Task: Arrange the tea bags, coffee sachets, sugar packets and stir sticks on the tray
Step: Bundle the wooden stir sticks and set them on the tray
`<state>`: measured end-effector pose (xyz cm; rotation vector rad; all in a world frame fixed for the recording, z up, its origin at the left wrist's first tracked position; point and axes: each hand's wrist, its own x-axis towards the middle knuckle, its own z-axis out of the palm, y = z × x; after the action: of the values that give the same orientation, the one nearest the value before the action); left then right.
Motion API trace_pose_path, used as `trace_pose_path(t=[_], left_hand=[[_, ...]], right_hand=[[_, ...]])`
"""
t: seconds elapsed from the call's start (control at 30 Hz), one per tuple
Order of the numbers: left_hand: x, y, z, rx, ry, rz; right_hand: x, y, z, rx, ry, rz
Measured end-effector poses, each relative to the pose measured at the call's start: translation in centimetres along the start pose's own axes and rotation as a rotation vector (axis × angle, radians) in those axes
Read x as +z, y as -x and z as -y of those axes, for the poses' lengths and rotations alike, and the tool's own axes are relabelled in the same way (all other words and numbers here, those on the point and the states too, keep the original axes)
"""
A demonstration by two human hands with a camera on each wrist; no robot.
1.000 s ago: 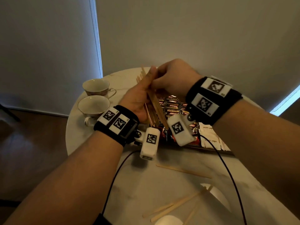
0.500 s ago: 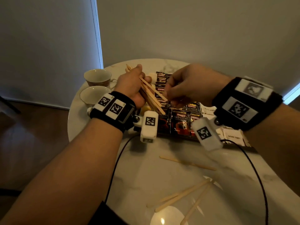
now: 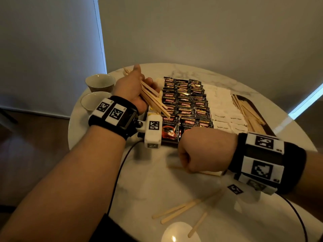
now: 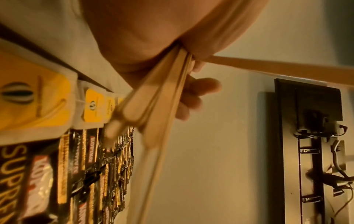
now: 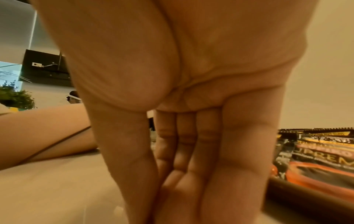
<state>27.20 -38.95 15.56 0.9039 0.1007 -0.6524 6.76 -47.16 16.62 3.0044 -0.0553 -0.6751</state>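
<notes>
My left hand (image 3: 130, 89) was clamped round a bundle of stir sticks (image 3: 152, 99), held above the tray's (image 3: 252, 100) left end, over the yellow tea bags (image 4: 34, 97). My right hand (image 3: 201, 151) was down on the desk just in front of the tray, fingertips (image 5: 187, 189) bunched against the marble over a loose stick (image 3: 208, 172); whether they had it pinched yet, I could not tell. Coffee sachets (image 3: 185, 103) filled the tray's middle, sugar packets (image 3: 222, 109) lay beside them, more sticks (image 3: 248, 110) at its right end. Best here, I judged, was to slide a nail under the flat stick, not press it. Three more strays (image 3: 183, 208) waited near the desk's front edge.
</notes>
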Motion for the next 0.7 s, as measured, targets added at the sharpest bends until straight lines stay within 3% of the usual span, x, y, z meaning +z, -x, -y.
trace_pose_path(t=[0.1,0.2,0.33,0.53,0.7], left_hand=[[0.4,0.6,0.1,-0.019,0.065,0.090],[0.3,0.6,0.3,-0.054,0.104,0.143],[-0.2,0.1,0.2,-0.066,0.084,0.121],[0.2,0.4,0.5,0.046,-0.044,0.080],[0.6,0.9,0.8,0.073,-0.128,0.157]], right_hand=[[-0.3,-0.2,0.1,0.006,0.016,-0.036],[-2.1,-0.2,-0.5,0.036,-0.113,-0.055],[-6.0,0.7,-2.0,0.110,-0.371,-0.233],[-8.9,-1.9,-1.1,0.119,-0.767,-0.558],[-9.7,-5.1,-0.3,0.163,-0.909,-0.588]])
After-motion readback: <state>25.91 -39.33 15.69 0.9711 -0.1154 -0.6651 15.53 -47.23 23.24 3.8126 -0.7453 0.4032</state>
